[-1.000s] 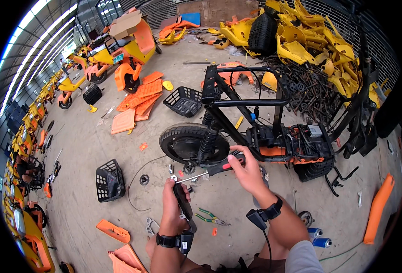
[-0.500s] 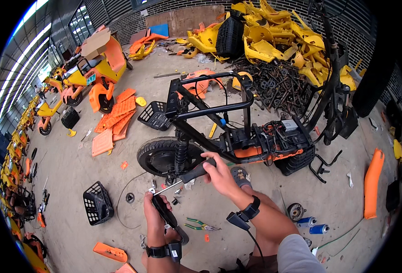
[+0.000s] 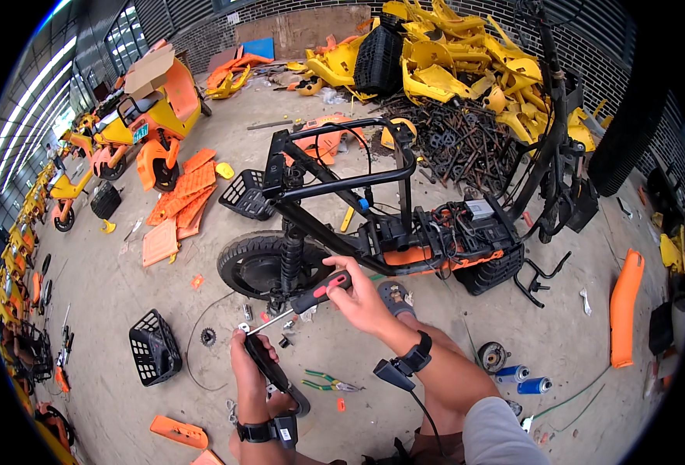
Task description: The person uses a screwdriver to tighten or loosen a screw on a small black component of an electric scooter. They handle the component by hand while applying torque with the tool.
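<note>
My right hand [image 3: 358,304] is closed around the black-and-red handle of a screwdriver [image 3: 320,291]. The shaft slants down to the left, and its tip meets the upper end of a long black part [image 3: 266,363]. Gripping that part is my left hand [image 3: 247,364], its fingers wrapped round it and the thumb near the small metal piece at its top. Whether the tip sits in a screw is too small to tell. Just beyond stands a stripped scooter frame [image 3: 342,186] with its rear wheel [image 3: 238,267].
Pliers [image 3: 331,383] with green-yellow handles, a small sprocket [image 3: 208,336] and a black basket [image 3: 155,349] lie around me. Blue spray cans [image 3: 534,385] are at right, near an orange panel [image 3: 625,310]. Yellow panels [image 3: 443,77] and dark metal parts [image 3: 466,147] are heaped behind the frame.
The screwdriver handle has turned in my right hand; its red side now shows. The whole view has shifted slightly, and both hands keep their holds.
</note>
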A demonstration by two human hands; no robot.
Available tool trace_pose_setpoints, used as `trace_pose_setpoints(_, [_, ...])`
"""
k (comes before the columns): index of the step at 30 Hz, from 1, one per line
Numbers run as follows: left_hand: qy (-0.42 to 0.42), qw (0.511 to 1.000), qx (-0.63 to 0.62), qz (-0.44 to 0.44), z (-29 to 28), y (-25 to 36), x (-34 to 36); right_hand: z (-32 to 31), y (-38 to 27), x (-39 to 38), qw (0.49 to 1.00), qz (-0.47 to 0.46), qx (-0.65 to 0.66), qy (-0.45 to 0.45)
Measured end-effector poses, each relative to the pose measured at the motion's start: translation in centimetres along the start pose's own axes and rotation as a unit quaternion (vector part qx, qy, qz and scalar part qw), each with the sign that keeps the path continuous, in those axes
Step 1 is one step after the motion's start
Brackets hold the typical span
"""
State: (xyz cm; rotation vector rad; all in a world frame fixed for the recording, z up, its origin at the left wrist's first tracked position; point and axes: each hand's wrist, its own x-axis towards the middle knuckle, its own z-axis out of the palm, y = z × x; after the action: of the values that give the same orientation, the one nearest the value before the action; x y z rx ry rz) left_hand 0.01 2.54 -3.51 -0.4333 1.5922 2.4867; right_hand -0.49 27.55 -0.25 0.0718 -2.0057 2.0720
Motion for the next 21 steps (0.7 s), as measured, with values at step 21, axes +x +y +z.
trace_pose_setpoints(21, [0.012,0.999,-0.012,-0.037,1.4,1.5,-1.6,0.4,-0.7,0.1,0.997,0.026,0.057,-0.034])
